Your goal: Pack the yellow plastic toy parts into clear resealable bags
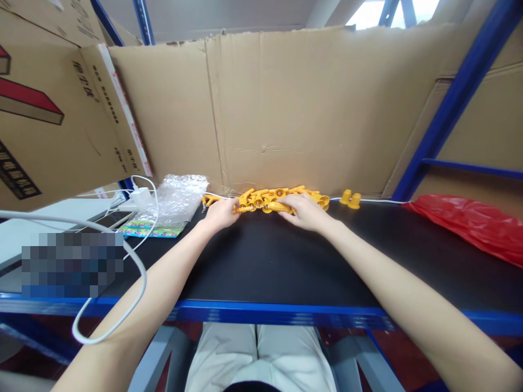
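Observation:
A long heap of yellow plastic pieces [259, 202], with stems and flared cup-like ends, lies along the foot of the cardboard wall. Some cups show small shiny metal bits inside. My left hand [222, 214] is closed at the heap's left part, its fingertips on yellow pieces. At the right part, my right hand [304, 212] is curled with thumb and fingers round a yellow piece. Both hands partly hide the pile. Two yellow cup-shaped pieces [350, 199] stand apart to the right.
A clear plastic bag [180, 196] with a colourful strip lies left on the black tabletop [269, 261]. White cables [139, 272] loop near my left forearm, beside a blurred-out patch. A red plastic bag [469, 220] lies right. Cardboard [318, 109] and blue posts [449, 103] bound the table.

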`<state>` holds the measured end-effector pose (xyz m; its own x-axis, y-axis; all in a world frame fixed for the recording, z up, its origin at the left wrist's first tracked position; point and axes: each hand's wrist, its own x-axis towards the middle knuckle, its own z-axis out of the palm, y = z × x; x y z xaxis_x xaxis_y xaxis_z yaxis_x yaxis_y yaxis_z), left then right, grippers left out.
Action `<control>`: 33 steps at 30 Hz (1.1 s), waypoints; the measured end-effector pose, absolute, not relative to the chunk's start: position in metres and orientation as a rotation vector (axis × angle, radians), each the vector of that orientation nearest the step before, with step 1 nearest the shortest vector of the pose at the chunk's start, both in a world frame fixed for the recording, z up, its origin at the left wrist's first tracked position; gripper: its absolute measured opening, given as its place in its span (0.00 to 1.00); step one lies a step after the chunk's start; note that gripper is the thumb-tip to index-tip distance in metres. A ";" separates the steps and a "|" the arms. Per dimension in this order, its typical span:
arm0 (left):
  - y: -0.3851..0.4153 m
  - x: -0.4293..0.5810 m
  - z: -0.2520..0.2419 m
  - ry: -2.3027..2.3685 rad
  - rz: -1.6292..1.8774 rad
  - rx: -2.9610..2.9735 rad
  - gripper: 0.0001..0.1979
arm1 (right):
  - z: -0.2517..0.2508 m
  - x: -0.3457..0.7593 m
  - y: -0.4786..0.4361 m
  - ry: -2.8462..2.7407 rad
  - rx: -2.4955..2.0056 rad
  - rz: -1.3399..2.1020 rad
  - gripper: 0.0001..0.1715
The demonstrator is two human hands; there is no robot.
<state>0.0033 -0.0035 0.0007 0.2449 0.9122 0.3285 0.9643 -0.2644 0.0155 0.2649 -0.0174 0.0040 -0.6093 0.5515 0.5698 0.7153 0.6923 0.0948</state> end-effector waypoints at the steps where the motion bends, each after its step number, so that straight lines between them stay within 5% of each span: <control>1: -0.004 0.004 0.001 -1.769 -0.411 -2.326 0.12 | 0.004 0.265 -0.017 -2.397 -0.973 -0.434 0.16; 11: -0.017 0.017 0.007 -1.767 -0.480 -2.397 0.14 | 0.002 0.258 -0.022 -2.395 -0.905 -0.369 0.17; 25: -0.011 0.021 0.000 -1.790 -1.095 -2.657 0.17 | 0.000 0.263 -0.017 -2.389 -0.881 -0.321 0.19; 33: -0.007 0.020 -0.006 -1.697 -1.089 -2.715 0.14 | -0.003 0.264 -0.015 -2.365 -0.882 -0.262 0.20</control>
